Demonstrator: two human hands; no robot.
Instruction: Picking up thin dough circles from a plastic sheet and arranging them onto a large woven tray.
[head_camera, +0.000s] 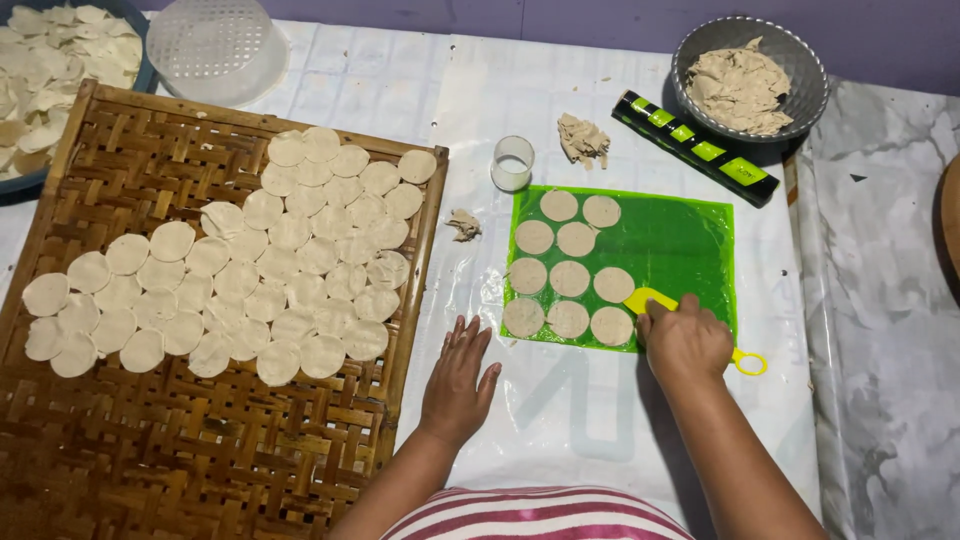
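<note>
A flat yellow plastic scraper (650, 299) lies on the glossy green plastic sheet (680, 240) beside thin round dough discs (568, 278); the right hand (686, 338) curls fingers around it. The left hand (458, 378) rests fingers spread on the table (560, 420) by the woven bamboo tray (150, 440).

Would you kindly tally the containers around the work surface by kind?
Woven bamboo tray: 1
Grey mesh metal bowl of dough scraps: 1
White perforated plastic basket, upside down: 1
Blue basin of dough discs: 1
Total: 4

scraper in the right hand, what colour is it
Yellow; the scraper held by the right hand shows best in the head view, over the green mat.
</note>
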